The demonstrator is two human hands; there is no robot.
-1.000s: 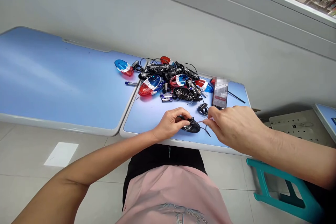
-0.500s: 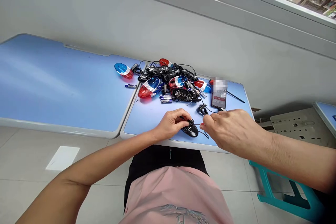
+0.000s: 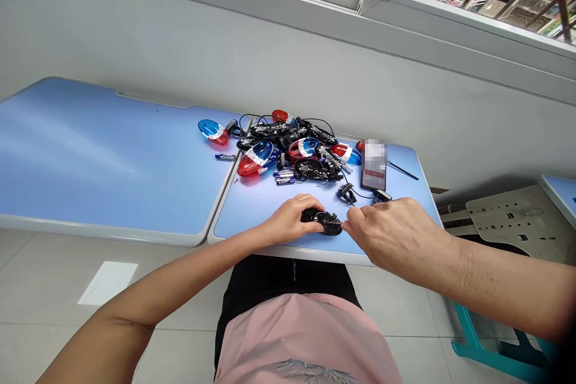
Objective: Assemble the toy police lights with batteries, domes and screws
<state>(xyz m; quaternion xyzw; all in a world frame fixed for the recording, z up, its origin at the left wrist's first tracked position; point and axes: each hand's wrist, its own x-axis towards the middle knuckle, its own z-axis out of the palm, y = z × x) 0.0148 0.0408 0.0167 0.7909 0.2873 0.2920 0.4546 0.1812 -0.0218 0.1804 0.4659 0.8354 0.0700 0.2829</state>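
Observation:
Near the front edge of the desk, my left hand is closed around the left end of a black oval housing, thumb in front and fingers behind. Parts inside the housing face up; they are too small to make out. My right hand is closed on a screwdriver, its handle hidden in the fist. The thin screwdriver shaft points left and reaches over the housing. Just beyond lie a black clamp-like part and another black part, joined by a cable.
Behind my hands is a pile of red-and-blue light covers, black housings and cables. Batteries lie before it, one battery on the left desk. A phone and black rod lie right. A teal stool stands below.
My left hand has shifted from pinching near the housing's top to gripping its left end. The housing now lies more level, with its inside showing. The screwdriver stays in my right hand.

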